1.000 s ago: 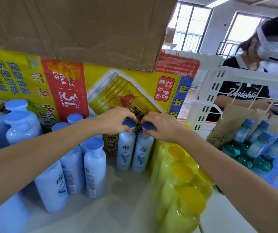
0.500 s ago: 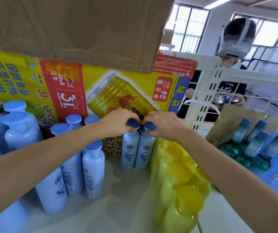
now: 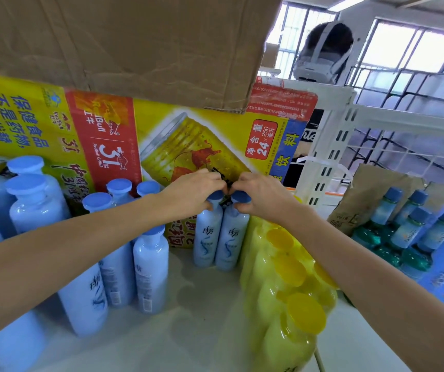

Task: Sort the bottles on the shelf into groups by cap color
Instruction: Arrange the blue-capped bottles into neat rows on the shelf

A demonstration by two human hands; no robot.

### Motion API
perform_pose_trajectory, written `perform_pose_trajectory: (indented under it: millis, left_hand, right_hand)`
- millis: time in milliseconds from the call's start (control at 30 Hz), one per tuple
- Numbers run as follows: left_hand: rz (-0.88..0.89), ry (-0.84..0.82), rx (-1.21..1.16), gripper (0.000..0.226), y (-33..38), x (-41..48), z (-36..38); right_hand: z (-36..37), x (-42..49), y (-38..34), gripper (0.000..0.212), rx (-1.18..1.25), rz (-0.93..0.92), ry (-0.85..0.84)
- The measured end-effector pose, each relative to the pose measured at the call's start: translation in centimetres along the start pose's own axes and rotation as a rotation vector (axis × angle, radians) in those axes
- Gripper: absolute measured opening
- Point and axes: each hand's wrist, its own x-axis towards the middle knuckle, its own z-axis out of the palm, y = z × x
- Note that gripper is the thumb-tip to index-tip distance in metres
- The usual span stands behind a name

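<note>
Two pale blue bottles with dark blue caps stand side by side at the back of the white shelf (image 3: 202, 331). My left hand (image 3: 191, 196) grips the cap of the left bottle (image 3: 207, 240). My right hand (image 3: 262, 196) grips the cap of the right bottle (image 3: 230, 242). Both bottles stand upright against the yellow carton. On the left is a group of several light-blue-capped bottles (image 3: 149, 267). To the right of the held pair stands a cluster of several yellow bottles with yellow caps (image 3: 290, 269).
A yellow and red drinks carton (image 3: 113, 135) forms the back wall, with a brown cardboard box (image 3: 124, 41) overhanging it. At the right are a brown paper bag (image 3: 368, 200), several small blue-capped green bottles (image 3: 408, 232) and a white rack post (image 3: 331, 157). A person with a headset stands behind.
Both hands stay on the two dark-capped bottles, which have shifted slightly toward the carton. The person behind the rack has bent down.
</note>
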Motion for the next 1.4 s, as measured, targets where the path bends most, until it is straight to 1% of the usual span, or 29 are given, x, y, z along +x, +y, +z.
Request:
perform_pose_trajectory:
  millis: [133,400,567,700,833,967,1133,1200,1300,1400]
  left_hand:
    - [0.011,0.013,-0.032,0.037,-0.1,-0.1,0.1]
    - [0.016,0.033,-0.054,0.036,-0.3,-0.2,0.1]
    - [0.011,0.030,-0.017,0.035,-0.2,-0.1,0.1]
    - [0.007,0.023,0.053,0.038,0.0,0.1,-0.3]
    - [-0.012,0.035,0.033,0.040,0.0,-0.1,-0.3]
    - [0.002,0.037,0.081,0.034,0.2,-0.1,-0.6]
    - [0.012,0.004,0.001,0.035,-0.3,-0.2,-1.0]
    - [0.002,-0.026,-0.076,0.036,-0.6,-0.2,-1.3]
    - [-0.018,-0.098,-0.211,0.044,-1.0,-0.8,-2.1]
    - [-0.039,-0.098,-0.226,0.046,-1.7,-2.4,-3.2]
  right_hand:
    - [0.0,-0.1,-0.1,0.036,-0.004,0.001,-0.018]
    - [-0.1,-0.1,-0.2,0.037,-0.022,0.008,-0.034]
    - [-0.1,0.0,-0.2,0.034,-0.059,0.006,-0.028]
    - [-0.4,0.0,-0.4,0.036,-0.157,0.006,0.003]
    - [-0.8,-0.1,-0.6,0.038,-0.205,-0.003,0.008]
    - [-1.2,0.1,-0.6,0.039,-0.194,-0.016,-0.022]
    - [-2.0,0.2,0.0,0.042,-0.098,-0.045,-0.093]
    - [-2.2,0.0,0.3,0.040,-0.040,-0.046,-0.096]
    - [-2.2,-0.4,0.6,0.038,0.080,-0.019,-0.101]
    - [-2.3,-1.0,0.6,0.039,0.157,0.013,-0.058]
